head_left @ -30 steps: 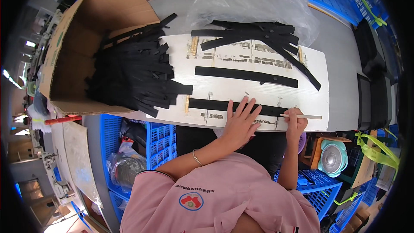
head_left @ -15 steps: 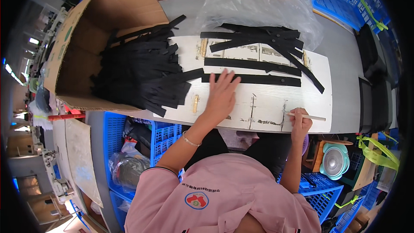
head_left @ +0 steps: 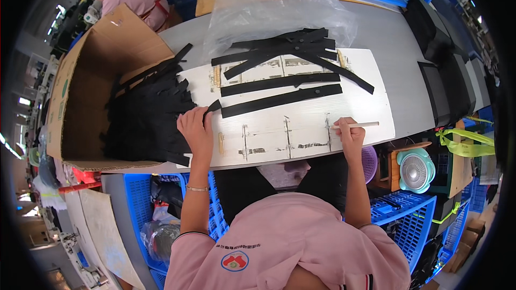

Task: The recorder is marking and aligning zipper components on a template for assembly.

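My left hand (head_left: 195, 128) is at the right edge of a heap of black fabric strips (head_left: 145, 113), fingers curled and closed on a black strip (head_left: 214, 106) whose end sticks out past the fingertips. In my right hand (head_left: 350, 132) a slim white pencil-like stick (head_left: 365, 124) is pinched, over the right part of a white board (head_left: 258, 129). Two black strips lie side by side across the board: a nearer strip (head_left: 279, 101) and a farther strip (head_left: 279, 83). Beyond them, several more strips (head_left: 290, 48) lie crossed in a loose pile.
An open cardboard box (head_left: 75, 113) lies on its side at the left, strips spilling out. Clear plastic sheeting (head_left: 269, 5) covers the table's far side. Black cases (head_left: 441, 48) stand at right. Blue crates (head_left: 142, 198) and a teal fan (head_left: 416, 170) are below the table. Another person (head_left: 137, 0) sits far left.
My left hand has gone from the nearer strip on the board left to the heap and closed on a strip. My right hand still holds the stick. The whole view has shifted.
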The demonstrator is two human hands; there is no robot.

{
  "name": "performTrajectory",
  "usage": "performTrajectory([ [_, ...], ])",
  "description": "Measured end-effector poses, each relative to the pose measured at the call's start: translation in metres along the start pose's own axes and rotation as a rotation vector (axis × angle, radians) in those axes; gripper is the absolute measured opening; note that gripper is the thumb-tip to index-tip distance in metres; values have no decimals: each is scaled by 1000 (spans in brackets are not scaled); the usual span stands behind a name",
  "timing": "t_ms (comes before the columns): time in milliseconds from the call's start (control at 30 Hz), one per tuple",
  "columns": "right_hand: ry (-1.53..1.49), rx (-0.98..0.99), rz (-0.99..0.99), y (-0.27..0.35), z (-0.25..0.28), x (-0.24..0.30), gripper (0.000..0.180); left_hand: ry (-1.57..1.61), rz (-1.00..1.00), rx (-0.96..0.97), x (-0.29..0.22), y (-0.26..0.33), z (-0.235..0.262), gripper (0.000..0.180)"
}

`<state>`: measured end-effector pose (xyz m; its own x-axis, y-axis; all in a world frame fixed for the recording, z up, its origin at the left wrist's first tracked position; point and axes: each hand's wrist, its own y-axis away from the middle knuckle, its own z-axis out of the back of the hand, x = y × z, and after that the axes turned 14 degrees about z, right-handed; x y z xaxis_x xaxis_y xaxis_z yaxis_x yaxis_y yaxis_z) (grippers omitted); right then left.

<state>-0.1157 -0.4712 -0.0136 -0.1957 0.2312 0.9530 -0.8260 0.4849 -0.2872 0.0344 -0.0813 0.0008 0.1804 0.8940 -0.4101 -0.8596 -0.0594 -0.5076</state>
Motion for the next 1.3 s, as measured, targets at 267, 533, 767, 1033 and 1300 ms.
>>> performTrajectory([
  [267, 92, 24, 143, 4, -11, 8, 22, 346, -155, 365, -127, 86, -19, 22],
  [533, 752, 311, 703, 55, -27, 23, 43, 393, -248, 533, -169, 121, -35, 39],
  [767, 958, 282, 573, 56, 19, 0, 53, 206, -189, 555, -137, 129, -11, 57],
  [1033, 1033, 230, 614, 55, 33, -13, 37, 54, 8, 441, -81, 133, 20, 64],
  [1300, 1043, 223, 588, 46, 12, 17, 30, 14, 74, 401, -43, 127, 33, 63],
])
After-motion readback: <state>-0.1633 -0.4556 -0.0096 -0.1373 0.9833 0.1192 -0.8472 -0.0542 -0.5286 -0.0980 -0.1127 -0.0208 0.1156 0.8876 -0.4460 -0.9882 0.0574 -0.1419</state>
